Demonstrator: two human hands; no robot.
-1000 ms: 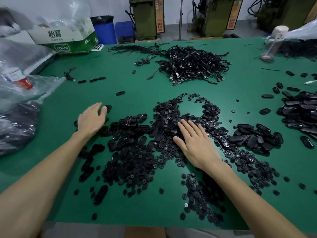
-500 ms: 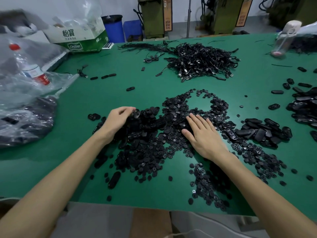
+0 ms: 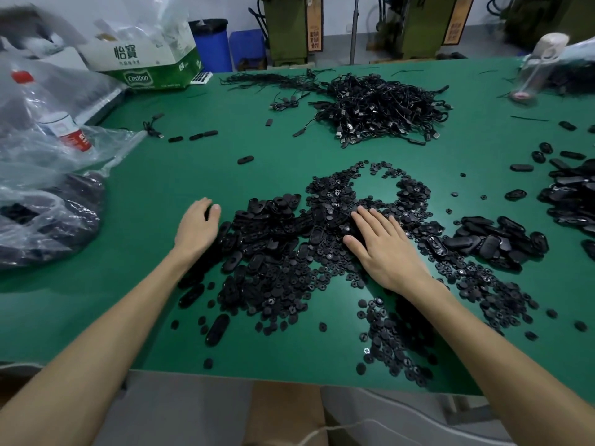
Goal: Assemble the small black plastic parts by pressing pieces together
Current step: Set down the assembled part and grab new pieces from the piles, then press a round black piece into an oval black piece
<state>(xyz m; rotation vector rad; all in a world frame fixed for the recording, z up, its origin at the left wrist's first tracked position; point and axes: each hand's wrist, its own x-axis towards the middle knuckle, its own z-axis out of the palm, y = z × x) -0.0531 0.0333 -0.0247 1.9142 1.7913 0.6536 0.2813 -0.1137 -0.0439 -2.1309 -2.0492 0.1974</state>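
The small black plastic parts [image 3: 277, 252] lie in a loose, sprawling pile in the middle of the green table [image 3: 154, 188], straight in front of the person. It is a mix of oval shells on the left side and small round pieces [image 3: 341, 191] toward the back and right, with more round ones trailing down to the near edge. The right hand [image 3: 383, 249] lies palm down on top of the pile, its fingers [image 3: 370, 220] straight, slightly spread and pointing away, holding nothing. The left hand [image 3: 198, 225] sits at the pile's left edge, touching the outermost ovals, fingers curled inward toward the thumb; something dark shows in that gap, but I cannot tell whether it grips a piece

Just right of the right hand is a separate heap of larger oval shells [image 3: 492, 243], and another such heap [image 3: 573, 194] runs off the right edge. Farther back lies a tangled mound of black cables [image 3: 380, 114]. On the left sit crumpled clear plastic bags [image 3: 42, 188], one with dark parts inside, and a red-capped bottle [image 3: 64, 130] among them. Behind those stands an open white-and-green cardboard box [image 3: 145, 66], with a blue bin [image 3: 211, 43] on the floor beyond the table
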